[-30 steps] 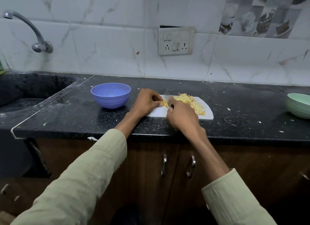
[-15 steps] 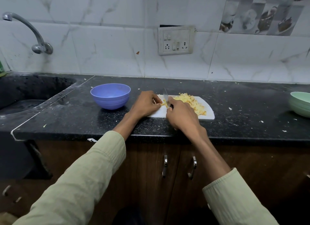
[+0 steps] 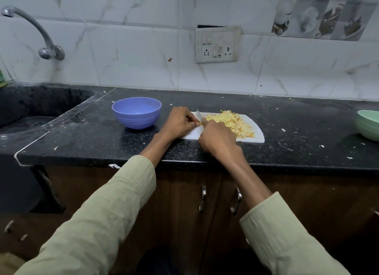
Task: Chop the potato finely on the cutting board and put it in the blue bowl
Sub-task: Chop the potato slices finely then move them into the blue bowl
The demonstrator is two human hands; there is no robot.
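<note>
Left hand (image 3: 178, 123) pinching a small potato piece (image 3: 200, 124) on the white cutting board (image 3: 257, 131). Right hand (image 3: 218, 138) clenched around a knife (image 3: 198, 114), beside the chopped potato pile (image 3: 232, 123). Blue bowl (image 3: 136, 112) just left.

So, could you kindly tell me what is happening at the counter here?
A person is chopping potato on the white cutting board. The right hand holds a knife, while the left hand pinches a small potato piece beside the blade. A heap of chopped potato covers the board; the blue bowl looks empty.
</note>
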